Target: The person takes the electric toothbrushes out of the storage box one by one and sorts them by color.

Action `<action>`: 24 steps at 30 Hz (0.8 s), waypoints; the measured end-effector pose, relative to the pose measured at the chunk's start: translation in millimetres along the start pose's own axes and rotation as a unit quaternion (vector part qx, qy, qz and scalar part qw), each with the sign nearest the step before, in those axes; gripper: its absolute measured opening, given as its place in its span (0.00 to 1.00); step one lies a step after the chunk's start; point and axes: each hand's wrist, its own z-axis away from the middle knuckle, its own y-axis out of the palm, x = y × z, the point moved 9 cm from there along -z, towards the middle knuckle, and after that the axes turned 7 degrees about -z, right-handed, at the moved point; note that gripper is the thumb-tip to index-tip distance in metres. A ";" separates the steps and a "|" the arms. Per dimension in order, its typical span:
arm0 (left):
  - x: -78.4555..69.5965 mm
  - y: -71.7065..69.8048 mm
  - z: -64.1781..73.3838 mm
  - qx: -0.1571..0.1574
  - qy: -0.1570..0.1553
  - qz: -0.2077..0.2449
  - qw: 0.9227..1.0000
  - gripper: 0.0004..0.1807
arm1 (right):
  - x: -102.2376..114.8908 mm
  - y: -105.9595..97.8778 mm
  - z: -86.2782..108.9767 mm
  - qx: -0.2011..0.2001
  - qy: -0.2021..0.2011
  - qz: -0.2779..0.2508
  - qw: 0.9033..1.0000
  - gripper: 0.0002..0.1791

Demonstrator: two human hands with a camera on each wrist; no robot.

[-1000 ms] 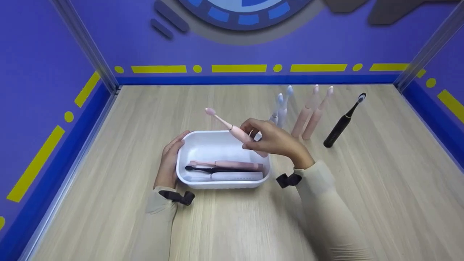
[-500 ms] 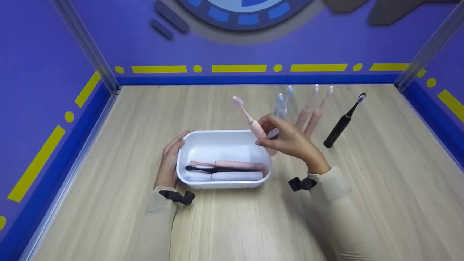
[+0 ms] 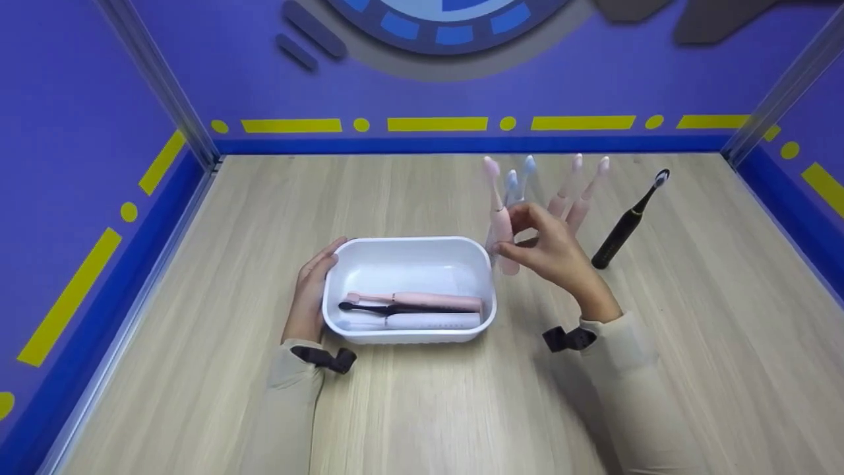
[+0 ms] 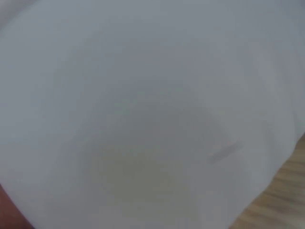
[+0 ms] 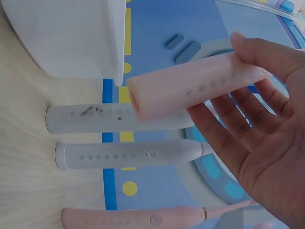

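My right hand (image 3: 552, 245) pinches a pink electric toothbrush (image 3: 502, 227) by its handle, nearly upright with its head at the top. It is just right of a white plastic basin (image 3: 409, 239). In the right wrist view the bottom end of the pink handle (image 5: 167, 90) points left, apart from the table. My left hand (image 3: 308, 290) holds the basin's left end, thumb near the rim. Inside the basin lie a pink toothbrush (image 3: 435, 301), a black one (image 3: 369, 308) and a white one (image 3: 432, 321), side by side along the near wall.
Behind my right hand stand two white toothbrushes with bluish heads (image 3: 529, 168) and two pink toothbrushes (image 3: 577, 214). A black toothbrush (image 3: 620, 237) stands farther right. Purple panels (image 3: 422, 99) enclose the wooden table (image 3: 409, 409) at the back and sides.
My right hand has carried the pink toothbrush rightward from over the basin to beside its right end. The toothbrush has turned from slanted to nearly upright. My left hand and the basin stay put.
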 end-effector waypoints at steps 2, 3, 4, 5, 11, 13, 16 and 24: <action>0.4 -0.2 0.1 -0.003 -0.002 0.001 1.000 0.23 | -2.2 -6.2 1.6 -0.017 0.001 0.003 1.000 0.24; 0.3 0.0 0.4 -0.003 -0.003 0.000 1.000 0.23 | -3.0 -9.1 2.5 -0.024 0.000 0.002 1.000 0.23; 0.2 0.2 0.4 -0.001 -0.003 -0.001 1.000 0.23 | -3.7 -11.7 3.3 -0.032 -0.001 -0.002 1.000 0.23; 0.1 0.3 0.6 0.000 -0.004 0.000 1.000 0.23 | -4.5 -14.1 4.1 -0.039 -0.003 -0.004 0.999 0.23; -1.4 0.9 1.5 0.003 0.000 -0.003 1.000 0.23 | -8.1 -25.6 9.0 -0.073 -0.015 -0.011 0.997 0.23; -1.7 1.2 1.6 0.005 0.004 0.001 1.000 0.23 | -9.7 -29.6 11.0 -0.086 -0.017 -0.015 0.996 0.23; -2.5 1.8 1.7 0.010 0.013 0.006 1.000 0.23 | -13.4 -35.8 14.3 -0.107 -0.014 -0.030 0.994 0.24; -2.8 2.2 1.2 0.010 0.019 0.007 1.000 0.23 | -31.9 -47.4 22.9 -0.149 0.007 -0.032 0.988 0.25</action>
